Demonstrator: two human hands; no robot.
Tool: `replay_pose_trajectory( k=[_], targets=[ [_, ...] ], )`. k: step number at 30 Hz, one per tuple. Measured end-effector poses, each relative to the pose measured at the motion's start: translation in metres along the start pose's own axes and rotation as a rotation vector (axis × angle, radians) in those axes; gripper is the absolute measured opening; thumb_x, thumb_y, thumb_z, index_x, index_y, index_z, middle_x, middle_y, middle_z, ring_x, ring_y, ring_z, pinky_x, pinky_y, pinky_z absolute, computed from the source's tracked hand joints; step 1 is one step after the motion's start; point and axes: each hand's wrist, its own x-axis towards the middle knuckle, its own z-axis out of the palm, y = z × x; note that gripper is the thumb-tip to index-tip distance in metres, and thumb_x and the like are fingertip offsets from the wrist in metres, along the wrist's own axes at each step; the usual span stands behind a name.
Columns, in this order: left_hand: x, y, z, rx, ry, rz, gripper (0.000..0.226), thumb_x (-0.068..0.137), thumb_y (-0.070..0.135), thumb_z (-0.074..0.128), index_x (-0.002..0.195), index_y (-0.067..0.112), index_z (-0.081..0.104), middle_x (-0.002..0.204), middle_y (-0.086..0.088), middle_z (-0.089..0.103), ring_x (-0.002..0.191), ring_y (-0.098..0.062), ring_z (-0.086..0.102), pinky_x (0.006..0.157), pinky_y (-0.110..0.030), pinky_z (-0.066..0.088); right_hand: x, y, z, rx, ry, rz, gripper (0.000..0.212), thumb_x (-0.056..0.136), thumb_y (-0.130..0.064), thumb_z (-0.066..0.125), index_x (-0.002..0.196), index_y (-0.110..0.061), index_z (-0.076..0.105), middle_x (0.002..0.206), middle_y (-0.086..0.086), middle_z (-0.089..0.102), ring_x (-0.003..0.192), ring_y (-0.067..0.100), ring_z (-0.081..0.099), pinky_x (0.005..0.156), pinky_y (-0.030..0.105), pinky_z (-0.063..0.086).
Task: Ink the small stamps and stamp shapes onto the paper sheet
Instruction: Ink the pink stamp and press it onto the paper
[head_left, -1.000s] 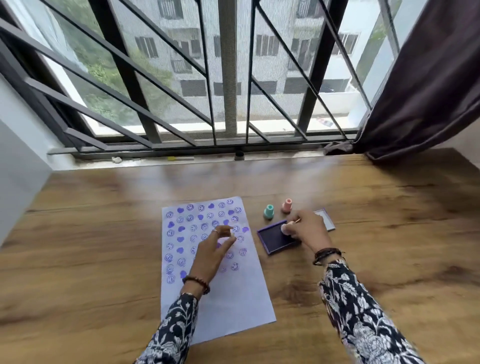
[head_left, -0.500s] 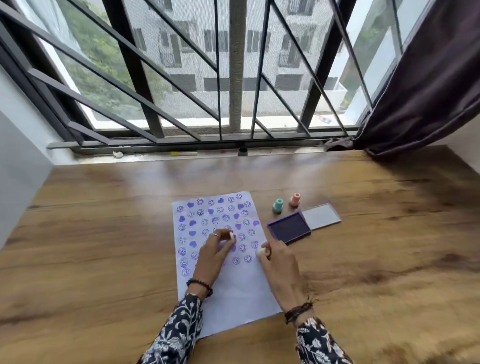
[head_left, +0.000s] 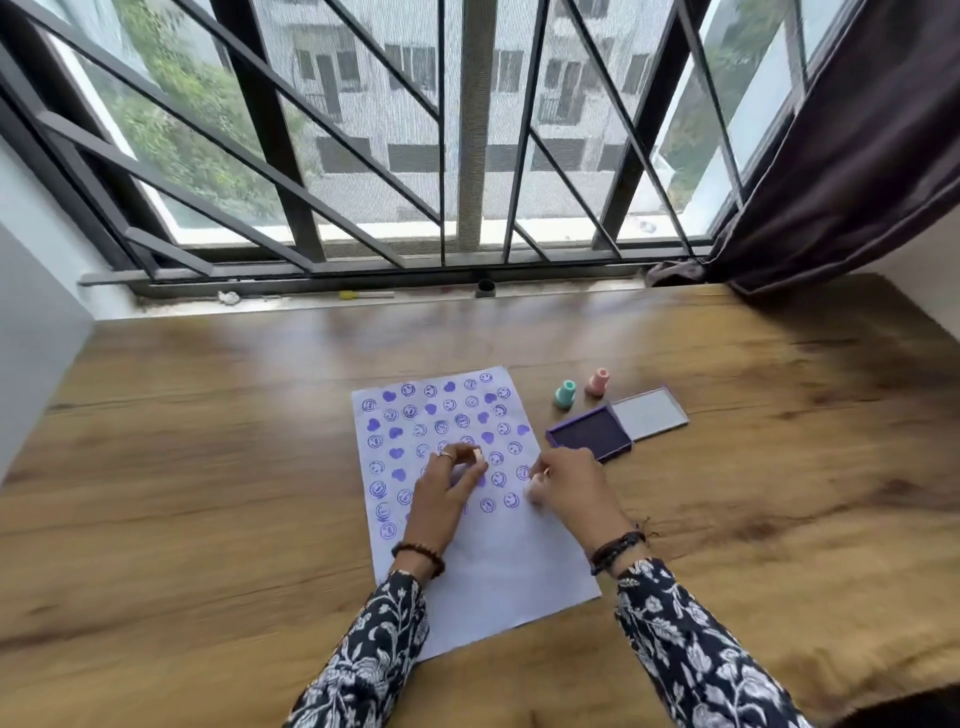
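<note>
A white paper sheet (head_left: 511, 577) lies on the wooden table, its upper half covered with purple hearts and smiley prints. My left hand (head_left: 447, 491) hovers over the sheet's middle and pinches a small white stamp (head_left: 478, 455) between thumb and fingers. My right hand (head_left: 574, 486) grips another small pale stamp (head_left: 535, 491) and presses it down at the sheet's right edge. The open purple ink pad (head_left: 589, 433) sits just right of the sheet, its lid (head_left: 649, 414) folded out. A teal stamp (head_left: 565, 394) and a pink stamp (head_left: 597, 382) stand behind the pad.
The wooden table (head_left: 208, 467) runs to a barred window (head_left: 467, 156) at the back. A dark curtain (head_left: 857, 156) hangs at the right. A yellow-handled tool (head_left: 363, 295) and a small black cap (head_left: 485, 287) lie on the sill.
My right hand left the ink pad with its stamp and came down onto the sheet's right edge. My left hand stayed over the sheet holding its stamp.
</note>
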Motion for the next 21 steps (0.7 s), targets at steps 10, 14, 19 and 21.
replay_pose_trajectory(
  k=[10,14,19,21],
  targets=[
    [-0.007,0.022,-0.004,-0.256,-0.027,-0.002,0.023,0.074,0.010,0.072,0.091,0.024,0.069,0.090,-0.001,0.071,0.078,0.000,0.067,0.069,-0.009,0.052,-0.025,0.004,-0.046,1.128,-0.113,0.171,0.013,0.079,-0.009,0.068,0.092,-0.008,0.071,0.081,0.004,0.075,0.071,0.010,0.067,0.064,0.014,0.056],
    [-0.009,0.030,0.001,-0.411,-0.057,-0.021,0.023,0.073,0.005,0.071,0.085,0.025,0.072,0.081,0.011,0.076,0.081,-0.002,0.068,0.069,-0.010,0.052,-0.031,-0.008,-0.044,1.079,-0.154,0.088,0.013,0.078,-0.007,0.068,0.090,-0.012,0.071,0.080,0.002,0.076,0.073,0.009,0.069,0.069,0.016,0.057],
    [-0.008,0.035,-0.001,-0.431,-0.110,0.007,0.023,0.072,0.003,0.070,0.087,0.020,0.073,0.078,0.016,0.076,0.083,-0.004,0.069,0.068,-0.010,0.051,-0.033,-0.020,-0.039,0.965,-0.089,0.049,0.034,0.066,-0.022,0.078,0.096,-0.008,0.070,0.096,0.013,0.074,0.086,0.016,0.069,0.076,0.021,0.057],
    [-0.006,0.035,-0.003,-0.427,-0.112,0.009,0.024,0.072,0.000,0.070,0.088,0.018,0.073,0.077,0.016,0.075,0.082,-0.003,0.069,0.068,-0.009,0.051,-0.032,-0.021,-0.040,0.944,-0.083,0.042,0.034,0.061,-0.026,0.079,0.091,-0.013,0.072,0.093,0.012,0.075,0.086,0.017,0.070,0.077,0.022,0.057]
  ],
)
